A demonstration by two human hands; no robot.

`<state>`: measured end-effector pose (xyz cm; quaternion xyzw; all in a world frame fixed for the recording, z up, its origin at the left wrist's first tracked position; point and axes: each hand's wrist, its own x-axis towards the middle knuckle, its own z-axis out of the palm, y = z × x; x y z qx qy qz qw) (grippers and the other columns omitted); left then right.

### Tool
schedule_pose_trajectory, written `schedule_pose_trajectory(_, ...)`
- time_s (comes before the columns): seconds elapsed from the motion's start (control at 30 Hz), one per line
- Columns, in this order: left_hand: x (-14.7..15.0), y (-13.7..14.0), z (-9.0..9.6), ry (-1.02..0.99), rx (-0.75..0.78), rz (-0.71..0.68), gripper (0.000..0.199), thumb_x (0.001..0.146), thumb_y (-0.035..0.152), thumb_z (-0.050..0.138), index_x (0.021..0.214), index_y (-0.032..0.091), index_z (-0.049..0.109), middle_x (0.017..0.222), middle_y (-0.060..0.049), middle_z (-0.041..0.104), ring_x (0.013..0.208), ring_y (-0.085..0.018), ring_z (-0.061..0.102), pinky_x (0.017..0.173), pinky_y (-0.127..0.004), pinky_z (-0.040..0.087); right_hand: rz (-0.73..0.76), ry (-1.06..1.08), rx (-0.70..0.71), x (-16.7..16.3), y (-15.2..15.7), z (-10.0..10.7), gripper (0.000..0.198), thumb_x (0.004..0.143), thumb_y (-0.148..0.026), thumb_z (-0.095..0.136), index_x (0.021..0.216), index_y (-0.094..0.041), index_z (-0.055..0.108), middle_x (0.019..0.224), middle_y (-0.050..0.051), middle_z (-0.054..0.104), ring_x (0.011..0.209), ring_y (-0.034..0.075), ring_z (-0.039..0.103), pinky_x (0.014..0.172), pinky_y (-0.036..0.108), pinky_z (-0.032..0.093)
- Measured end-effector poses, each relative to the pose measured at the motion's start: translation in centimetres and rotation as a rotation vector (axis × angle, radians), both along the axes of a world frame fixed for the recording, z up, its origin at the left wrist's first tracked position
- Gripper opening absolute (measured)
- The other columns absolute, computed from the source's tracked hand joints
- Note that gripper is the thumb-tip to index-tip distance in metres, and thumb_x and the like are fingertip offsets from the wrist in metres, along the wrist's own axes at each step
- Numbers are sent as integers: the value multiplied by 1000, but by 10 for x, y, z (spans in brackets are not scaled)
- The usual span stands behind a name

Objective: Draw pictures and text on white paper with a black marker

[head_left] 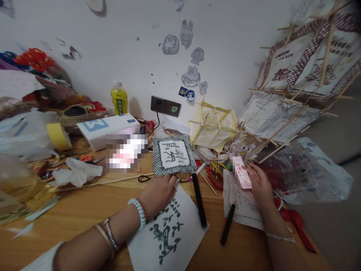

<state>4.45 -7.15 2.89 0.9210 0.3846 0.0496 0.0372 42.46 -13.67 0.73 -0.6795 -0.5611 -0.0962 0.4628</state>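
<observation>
My left hand [160, 194] rests palm down at the top edge of a white sheet [186, 226] painted with dark green plants and writing. Its fingers are bent and close together, their tips hidden beside the lower edge of a drawing with a green checked border [173, 156]. My right hand [261, 184] is at the right side of a phone [241, 173] with a lit pink screen, fingers stretched over it and touching it. Between my hands lie a black pen [199, 199], crossing the sheet's right edge, and a shorter black pen [228, 224].
A patterned paper [242, 209] lies under the phone. Stick-framed paper kites [293, 67] lean at the right wall, a yellow one [214, 126] in the middle. A white box [109, 128], yellow tape [58, 136], a drink bottle [119, 99] and crumpled tissue [77, 172] crowd the left.
</observation>
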Motion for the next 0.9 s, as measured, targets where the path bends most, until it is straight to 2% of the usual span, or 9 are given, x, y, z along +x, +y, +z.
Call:
schedule_pose_trajectory(0.27, 0, 0, -2, -8, 11, 1, 18, 90, 19, 43, 98, 13, 57, 96, -13, 62, 84, -28, 61, 74, -41, 48, -68, -193, -38, -4, 3, 6, 44, 88, -37, 37, 118, -12, 57, 115, 19, 63, 108, 32, 54, 93, 50, 41)
schedule_pose_trajectory(0.43, 1, 2, -2, -13, 12, 0, 16, 89, 21, 44, 97, 14, 56, 95, -13, 62, 84, -28, 61, 73, -41, 48, -88, -216, -14, -5, 2, 7, 39, 87, -31, 38, 117, -16, 56, 110, 14, 66, 104, 29, 55, 91, 46, 43)
schedule_pose_trajectory(0.63, 1, 1, 0, -10, 11, -5, 15, 89, 21, 44, 96, 14, 56, 93, -13, 62, 82, -28, 61, 72, -41, 49, -140, -221, 3, -4, 1, 9, 39, 85, -31, 37, 114, -14, 57, 106, 15, 67, 103, 29, 57, 90, 46, 44)
schedule_pose_trajectory(0.9, 0, 3, -4, -20, 11, -9, 16, 89, 21, 44, 98, 14, 56, 93, -13, 62, 83, -27, 62, 72, -41, 49, -171, -196, -33, -2, -1, 7, 39, 85, -29, 36, 115, -14, 58, 110, 16, 66, 105, 30, 56, 91, 46, 43)
